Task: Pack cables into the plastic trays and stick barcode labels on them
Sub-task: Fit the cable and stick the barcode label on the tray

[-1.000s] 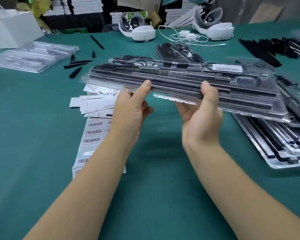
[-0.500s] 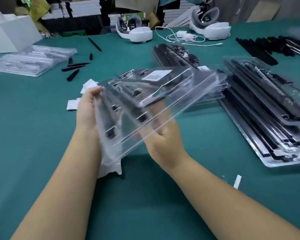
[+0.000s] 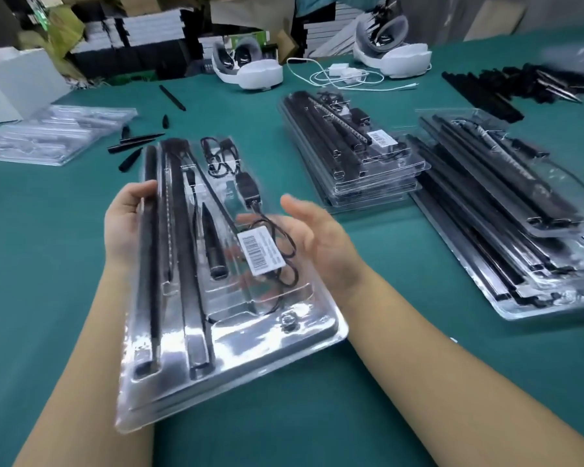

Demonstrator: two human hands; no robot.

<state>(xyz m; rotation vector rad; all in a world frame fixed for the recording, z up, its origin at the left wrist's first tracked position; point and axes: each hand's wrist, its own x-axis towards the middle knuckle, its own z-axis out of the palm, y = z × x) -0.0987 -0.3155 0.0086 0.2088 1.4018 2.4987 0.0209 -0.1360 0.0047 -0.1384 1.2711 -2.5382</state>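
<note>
From the head camera, we see the left hand gripping a packed plastic tray by its left edge above the green table, barcode label on top; the right hand supports it, fingers straight.

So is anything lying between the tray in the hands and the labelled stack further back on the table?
Nothing visible does. The clear plastic tray of black cables is held by the left hand, with the right hand open beside it. Only bare green table separates it from the labelled tray stack.
</note>
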